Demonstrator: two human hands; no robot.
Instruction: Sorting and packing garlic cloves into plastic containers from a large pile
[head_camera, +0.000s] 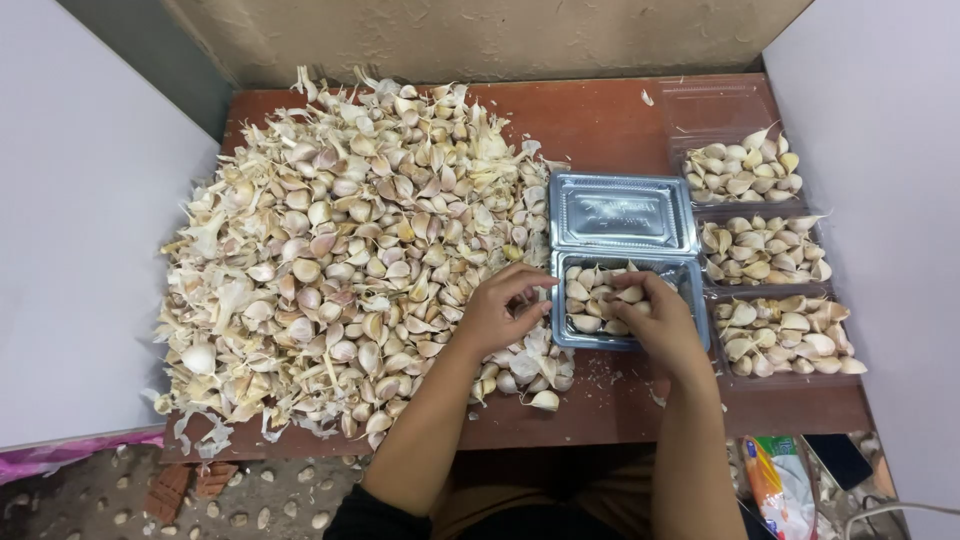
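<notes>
Over the near edge of the open clear plastic container (628, 268), both hands are at work among garlic cloves. The right hand (660, 318) lies inside the lower half of the container, fingers curled down onto the cloves in it (592, 300); it seems to be pressing or settling them, though whether it pinches a single clove cannot be told. The left hand (500, 310) rests at the container's left rim, fingers bent and partly closed, fingertips turned toward the tray as if bringing cloves across from the heap; what it holds, if anything, is hidden by the fingers.

That container sits hinged open, its empty lid (622, 212) lying flat behind the filled half, likely so that the tray stays reachable from the front. It stands just beside the big heap of loose garlic cloves (350, 250), which covers the left and middle of the reddish-brown surface (600, 120), mixed with papery skins. So the supply lies touching the left hand and the tray under the right.

Along the right edge stand three more clear trays heaped with cloves (742, 170) (762, 250) (785, 335), set in a row from far to near, close to the right hand. White panels (80, 250) wall the surface on both sides.
</notes>
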